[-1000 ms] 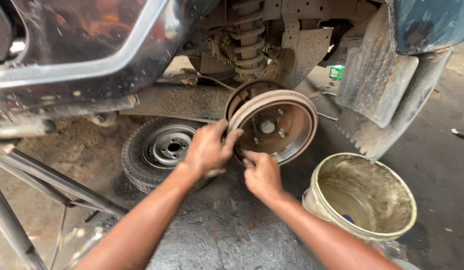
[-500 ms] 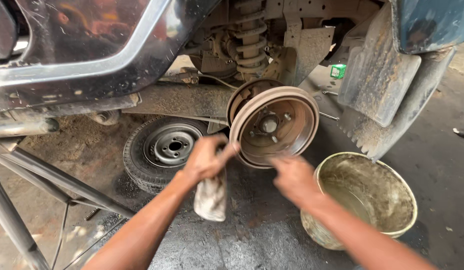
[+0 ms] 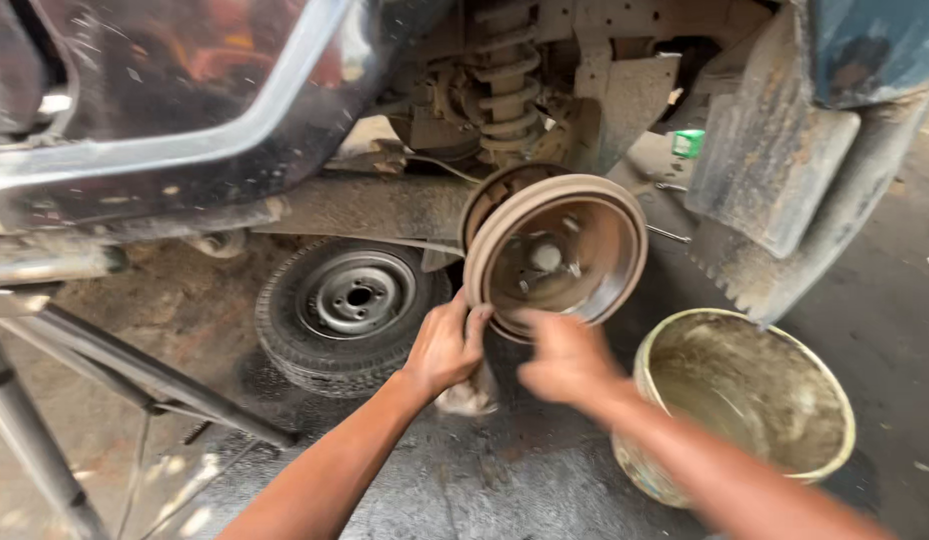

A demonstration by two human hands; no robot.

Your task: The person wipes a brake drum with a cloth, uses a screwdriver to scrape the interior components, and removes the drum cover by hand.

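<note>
Forearms reach in from the bottom edge. Left hand (image 3: 443,350) has its grip curled over a pale rag (image 3: 469,396), thumb up against the lower rim of the drum (image 3: 557,256), likely steadying it. Right hand (image 3: 563,358) is blurred just below the drum; whether its grip is open I cannot tell. A dirty bucket (image 3: 745,490) stands on the wet floor beside it, within easy reach. Farther back a wheel (image 3: 351,312) lies flat under the raised vehicle, below a spring (image 3: 505,85).

A stained, oily concrete floor (image 3: 505,480) lies in daylight under a raised vehicle's dark body (image 3: 185,120); metal stand legs (image 3: 105,365) cross at left.
</note>
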